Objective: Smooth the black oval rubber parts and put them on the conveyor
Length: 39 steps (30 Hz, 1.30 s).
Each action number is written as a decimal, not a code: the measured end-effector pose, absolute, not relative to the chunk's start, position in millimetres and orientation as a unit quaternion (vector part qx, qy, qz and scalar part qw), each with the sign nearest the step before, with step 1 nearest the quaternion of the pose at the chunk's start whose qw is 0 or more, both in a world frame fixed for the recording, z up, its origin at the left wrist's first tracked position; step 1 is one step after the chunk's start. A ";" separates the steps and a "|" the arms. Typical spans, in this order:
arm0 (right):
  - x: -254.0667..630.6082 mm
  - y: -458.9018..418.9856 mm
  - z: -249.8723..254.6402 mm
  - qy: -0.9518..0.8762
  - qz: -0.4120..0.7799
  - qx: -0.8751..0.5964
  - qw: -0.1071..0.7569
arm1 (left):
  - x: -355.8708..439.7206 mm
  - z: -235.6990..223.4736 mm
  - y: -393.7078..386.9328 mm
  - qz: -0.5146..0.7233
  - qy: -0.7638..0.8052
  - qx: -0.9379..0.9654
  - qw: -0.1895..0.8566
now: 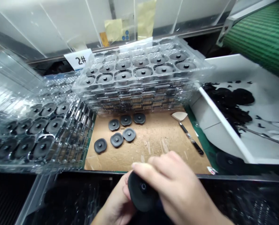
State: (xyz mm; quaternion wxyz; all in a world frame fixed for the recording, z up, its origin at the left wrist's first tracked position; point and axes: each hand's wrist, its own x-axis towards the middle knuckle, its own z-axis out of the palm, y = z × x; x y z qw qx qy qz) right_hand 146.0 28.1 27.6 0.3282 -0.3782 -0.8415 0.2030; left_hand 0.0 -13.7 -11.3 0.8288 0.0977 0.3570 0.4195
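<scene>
**Black rubber disc gripped in 2 hands at bench edge**

A black rubber disc (141,191) is held between 2 bare hands at the near edge of a workbench, with its central hole facing up and away from the hands. The right hand (177,187) is clenched over the disc's upper side, its fingers wrapped across the rim. The left hand (116,203) is closed around the opposite side, with its fingers partly hidden behind the disc. Both hands are slightly blurred.

Beyond them, 6 similar black discs (116,139) are laid apart on a sheet of brown cardboard (158,150), which rests on a green mat (201,150). A black-handled craft knife (191,139) and a pale wedge-shaped piece (179,116) are placed near the cardboard's right side.

Stacks of clear plastic trays (139,93) are piled behind the cardboard and to its left, and black discs are seated in the pockets of the top trays. A card marked "2#" (78,59) is shown behind the left stack. To the right, black scraps (228,103) are heaped in a white tray (224,125), and another black disc (230,162) is seen beside its near edge.
</scene>
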 end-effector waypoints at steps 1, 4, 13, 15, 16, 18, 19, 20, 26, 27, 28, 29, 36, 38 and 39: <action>145.4 26.7 26.2 -0.848 0.198 -0.353 0.341 | -1.3 -13.7 -15.8 0.419 0.362 0.084 0.828; 154.6 34.6 11.2 -0.818 0.279 -0.335 0.375 | -2.5 -18.5 -18.8 0.430 0.351 0.070 0.829; 188.4 51.4 -111.2 -0.676 0.315 -0.580 0.327 | -3.2 -26.3 -15.4 0.446 0.211 -0.007 0.870; 184.9 34.9 -115.3 -0.664 0.309 -0.589 0.341 | -5.0 -26.2 -15.6 0.442 0.206 -0.010 0.873; 183.2 27.2 -112.4 -0.662 0.311 -0.587 0.346 | -5.8 -26.2 -15.5 0.441 0.207 -0.004 0.873; 180.6 15.2 -101.5 -0.665 0.321 -0.576 0.351 | -6.4 -27.2 -15.2 0.455 0.220 0.040 0.862; 179.8 11.1 -95.4 -0.668 0.329 -0.569 0.350 | -6.4 -28.4 -15.2 0.473 0.237 0.087 0.844; 179.4 7.9 -89.9 -0.670 0.336 -0.563 0.347 | -6.2 -30.1 -15.2 0.498 0.264 0.153 0.812; 184.1 -4.7 -66.9 -0.601 0.382 -0.587 0.384 | -7.3 -38.1 -18.0 0.477 0.406 0.591 0.508; 185.1 -6.1 -61.2 -0.574 0.416 -0.583 0.397 | -8.0 -38.0 -18.6 0.463 0.406 0.615 0.492; 185.8 -6.9 -54.2 -0.551 0.453 -0.572 0.405 | -8.7 -37.6 -19.1 0.464 0.405 0.622 0.483; 186.0 -6.8 -46.3 -0.539 0.489 -0.555 0.402 | -9.4 -37.0 -19.5 0.475 0.404 0.618 0.478; 179.0 14.1 4.4 -0.597 0.637 -0.436 0.219 | -15.0 -29.2 -19.1 0.362 0.414 0.570 0.611; 178.4 19.2 9.0 -0.571 0.682 -0.412 0.197 | -14.4 -27.6 -19.1 0.345 0.399 0.519 0.673; 178.5 20.5 10.0 -0.555 0.704 -0.399 0.191 | -13.6 -27.0 -19.4 0.341 0.390 0.492 0.700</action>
